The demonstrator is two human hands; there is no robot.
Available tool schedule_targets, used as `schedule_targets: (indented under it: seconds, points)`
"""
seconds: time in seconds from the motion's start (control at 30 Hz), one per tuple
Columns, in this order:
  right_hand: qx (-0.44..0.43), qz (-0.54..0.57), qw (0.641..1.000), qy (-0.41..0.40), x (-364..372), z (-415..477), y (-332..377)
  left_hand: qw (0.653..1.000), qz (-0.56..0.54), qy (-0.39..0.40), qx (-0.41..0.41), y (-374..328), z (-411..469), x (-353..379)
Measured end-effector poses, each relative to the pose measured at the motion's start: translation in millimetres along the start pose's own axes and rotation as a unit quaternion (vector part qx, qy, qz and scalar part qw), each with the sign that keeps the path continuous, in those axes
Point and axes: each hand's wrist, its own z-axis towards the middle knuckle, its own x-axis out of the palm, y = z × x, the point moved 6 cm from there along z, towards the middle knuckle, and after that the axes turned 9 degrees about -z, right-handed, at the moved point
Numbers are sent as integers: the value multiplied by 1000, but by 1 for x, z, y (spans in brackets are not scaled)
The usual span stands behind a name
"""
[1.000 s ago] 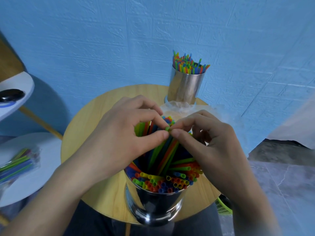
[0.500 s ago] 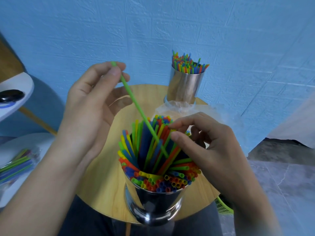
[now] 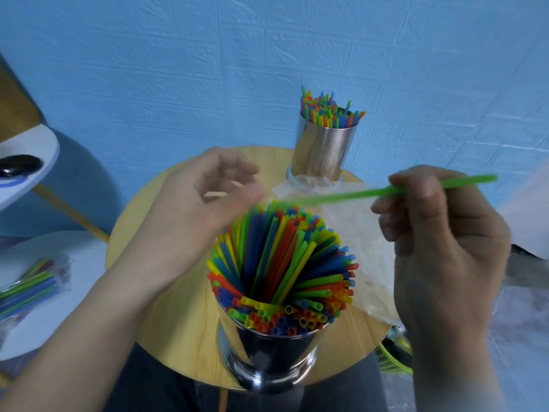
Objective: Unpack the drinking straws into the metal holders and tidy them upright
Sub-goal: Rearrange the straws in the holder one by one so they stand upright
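A shiny metal holder [image 3: 267,355] stands at the near edge of the round wooden table [image 3: 178,322], packed with coloured straws [image 3: 285,263] that lean and fan outward. My right hand [image 3: 439,248] pinches a single green straw [image 3: 356,194] held nearly level above the holder. My left hand [image 3: 202,203] hovers just left of the straws with fingers loosely curled, holding nothing. A second metal holder [image 3: 322,150] full of upright straws stands at the table's far side.
An empty clear plastic wrapper [image 3: 365,248] lies on the table between the holders and to the right. A packet of straws [image 3: 26,286] rests on a white round surface at the left. A green basket [image 3: 392,358] sits below the table's right edge.
The green straw was pulled out of the bundle by my left hand, then passed to my right hand, which now holds it level. My left hand has let go and dropped toward the holder.
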Motion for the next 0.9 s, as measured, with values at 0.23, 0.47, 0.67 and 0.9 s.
schedule_targets:
  seconds: [0.23,0.47,0.67,0.9]
  points:
    - [4,-82,996,37,9,-1,-3,976,188,105,30,-3,-7,17]
    - [9,-170,970,175,28,-10,-11,961,239,105,94,-7,-2,20]
    - [36,-178,961,211,29,-12,-15,988,83,85,94,-19,1,19]
    - [16,-247,941,229,30,-12,-17,982,-160,-39,96,-20,8,-6]
